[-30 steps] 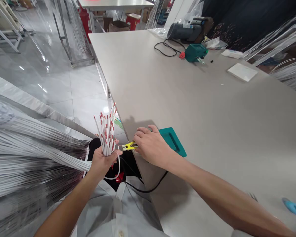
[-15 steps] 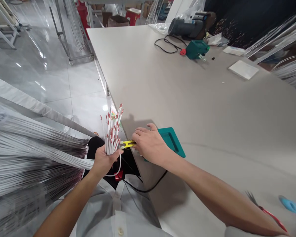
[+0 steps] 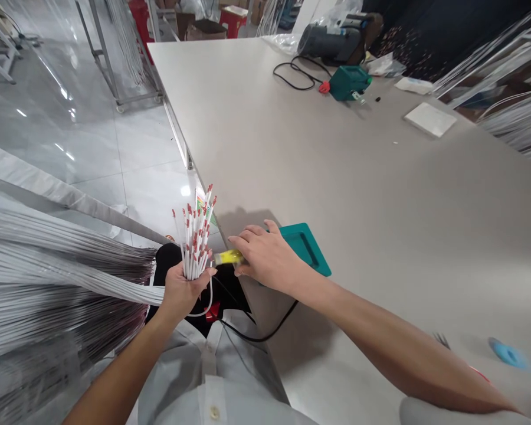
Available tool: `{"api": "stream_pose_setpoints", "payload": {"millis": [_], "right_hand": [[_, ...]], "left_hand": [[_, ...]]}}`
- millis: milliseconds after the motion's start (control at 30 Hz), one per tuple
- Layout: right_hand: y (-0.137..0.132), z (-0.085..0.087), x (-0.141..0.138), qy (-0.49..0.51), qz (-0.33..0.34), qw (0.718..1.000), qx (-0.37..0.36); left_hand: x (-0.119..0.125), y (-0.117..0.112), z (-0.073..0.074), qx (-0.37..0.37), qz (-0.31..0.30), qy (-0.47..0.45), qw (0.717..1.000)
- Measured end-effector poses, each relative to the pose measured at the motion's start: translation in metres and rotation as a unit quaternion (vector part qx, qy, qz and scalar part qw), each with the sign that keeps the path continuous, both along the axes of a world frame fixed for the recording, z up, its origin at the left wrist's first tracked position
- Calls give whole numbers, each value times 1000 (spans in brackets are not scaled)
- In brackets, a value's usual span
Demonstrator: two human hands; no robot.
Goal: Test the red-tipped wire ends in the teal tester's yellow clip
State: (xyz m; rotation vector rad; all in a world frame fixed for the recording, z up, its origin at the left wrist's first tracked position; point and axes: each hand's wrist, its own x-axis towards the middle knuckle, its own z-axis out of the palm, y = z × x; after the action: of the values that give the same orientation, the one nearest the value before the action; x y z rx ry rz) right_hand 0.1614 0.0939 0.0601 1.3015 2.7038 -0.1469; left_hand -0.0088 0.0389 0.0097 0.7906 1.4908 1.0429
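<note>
My left hand (image 3: 183, 295) is closed round a bundle of white wires (image 3: 193, 265), whose red-tipped ends point upward. One white wire loops down beside my thumb. In my right hand (image 3: 263, 255) is a small yellow tool (image 3: 229, 257), smeared by motion, its front end close to the wires by my left thumb. Whether it touches a wire I cannot tell. Behind my right hand, a teal box with a recessed top (image 3: 307, 248) lies at the table's edge, partly covered by the hand.
Long grey-white wires (image 3: 62, 265) hang over a rail at my left. A black cable (image 3: 278, 324) runs past my lap onto the table (image 3: 371, 195). Farther back are a dark motor (image 3: 325, 42), a teal device (image 3: 349, 82) and a white block (image 3: 430, 120). A blue ring (image 3: 508, 353) lies at right.
The yellow tool was sharp and is now blurred, with my right hand slightly farther left over it. My left hand still holds the bundle. The whole view has shifted slightly.
</note>
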Motion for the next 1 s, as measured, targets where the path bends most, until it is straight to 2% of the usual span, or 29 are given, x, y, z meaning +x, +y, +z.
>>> {"api": "stream_pose_setpoints", "payload": {"millis": [233,333,400,467,567,700,833,1000], "right_hand": [[2,4,4,63,-8,997,-36],[-2,9,4,163,-11,986,-40],[-11,10,1,268,-27,963,-16],[-23,8,-7,380,-55,923,-10],[-40,-1,-22,494,-93,860,-86],[-50,-18,-41,616,-159,744,-207],[-50,-30,-52,689,-177,635,-300],[-53,-39,-57,730,-182,544,-370]], "left_hand": [[-8,-5,8,-11,4,-8,1000],[-11,-5,14,-9,11,-42,999],[-13,-5,19,4,18,-59,998],[-15,-6,24,16,18,-63,998],[-19,-9,31,26,-8,-71,997],[-26,-15,37,31,-57,-123,990],[-31,-20,39,27,-84,-170,981],[-34,-22,36,29,-107,-194,975]]}}
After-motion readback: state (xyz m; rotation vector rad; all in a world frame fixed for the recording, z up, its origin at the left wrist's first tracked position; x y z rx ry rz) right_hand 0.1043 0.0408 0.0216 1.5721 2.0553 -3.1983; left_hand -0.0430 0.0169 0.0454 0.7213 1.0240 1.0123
